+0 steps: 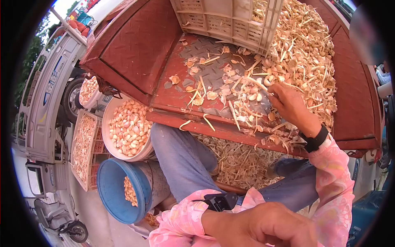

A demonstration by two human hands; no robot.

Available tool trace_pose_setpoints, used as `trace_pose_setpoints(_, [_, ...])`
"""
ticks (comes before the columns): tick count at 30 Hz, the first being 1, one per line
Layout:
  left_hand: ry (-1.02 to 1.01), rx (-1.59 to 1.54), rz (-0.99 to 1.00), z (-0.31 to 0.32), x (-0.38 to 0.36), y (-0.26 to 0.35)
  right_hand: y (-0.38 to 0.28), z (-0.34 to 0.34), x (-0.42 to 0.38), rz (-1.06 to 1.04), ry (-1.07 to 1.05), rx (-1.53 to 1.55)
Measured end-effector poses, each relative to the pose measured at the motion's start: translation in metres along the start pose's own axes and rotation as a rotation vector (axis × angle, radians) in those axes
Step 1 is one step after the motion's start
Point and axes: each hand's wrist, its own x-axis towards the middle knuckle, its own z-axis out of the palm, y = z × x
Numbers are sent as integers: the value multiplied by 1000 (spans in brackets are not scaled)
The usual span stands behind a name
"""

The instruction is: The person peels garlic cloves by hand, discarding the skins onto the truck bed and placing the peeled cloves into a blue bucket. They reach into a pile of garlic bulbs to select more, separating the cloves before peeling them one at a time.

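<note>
My right hand (290, 105), with a black band at the wrist, reaches onto the red metal bed. Its fingers are bent together at the edge of a garlic pile (302, 53), beside several pale garlic cloves (255, 95) and dry stems. Whatever those fingers pinch is hidden. Close to the camera, my left hand (267, 226) is curled above my lap, its palm turned away. I cannot see what it holds, if anything. Papery skins and a stem (209, 122) lie scattered along the front of the red bed (164, 107).
A plastic crate (224, 31) stands on the bed. To the left are a white bucket (108, 131) of cloves, a blue bucket (111, 185) with some cloves, and a crate (76, 154) of skins. Skins and stems (238, 160) cover the floor between my legs.
</note>
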Motion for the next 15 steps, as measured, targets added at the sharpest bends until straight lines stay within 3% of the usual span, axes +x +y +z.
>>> trace_pose_setpoints(5, [12, 18, 17, -1, 2, 5, 0, 14, 7, -72, 82, 37])
trace_pose_setpoints(10, [-5, 46, 97, -9, 4, 7, -2, 11, 7, 69, 18, 277])
trace_pose_setpoints(13, [-60, 205, -56, -24, -9, 22, -5, 8, 11, 15, 20, 221])
trace_pose_setpoints(15, [166, 327, -95, -36, -14, 43, -5, 13, 17, -20, 38, 97])
